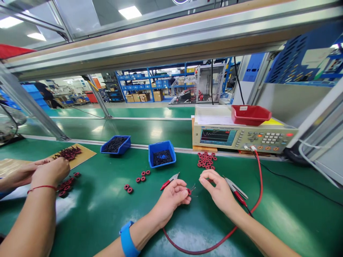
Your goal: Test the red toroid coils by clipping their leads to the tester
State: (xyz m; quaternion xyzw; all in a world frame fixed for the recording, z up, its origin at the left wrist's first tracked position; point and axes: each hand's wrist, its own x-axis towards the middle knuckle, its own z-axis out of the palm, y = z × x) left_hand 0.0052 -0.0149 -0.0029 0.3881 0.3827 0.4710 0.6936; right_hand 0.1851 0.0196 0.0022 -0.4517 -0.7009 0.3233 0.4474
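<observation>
My left hand (174, 196) is closed, pinching a small red-and-black toroid coil (189, 192) with thin wire leads spreading to the right. Just right of it is my right hand (215, 185), loosely curved with a gap between thumb and fingers; nothing shows in it. A red-handled test clip (169, 181) lies at the fingers of my left hand. Another test clip (237, 191) lies partly behind my right wrist. Beyond my right hand lies a cluster of toroid coils (207, 160). Several more toroid coils (143, 178) lie to the left of my left hand.
A tester (241, 137) with a lit screen stands at back right, a red bin (250, 115) on top. A red cable (260, 175) loops across the green mat. Two blue bins (162, 153) hold dark parts. At left, a co-worker's hands (50, 171) work near dark coils.
</observation>
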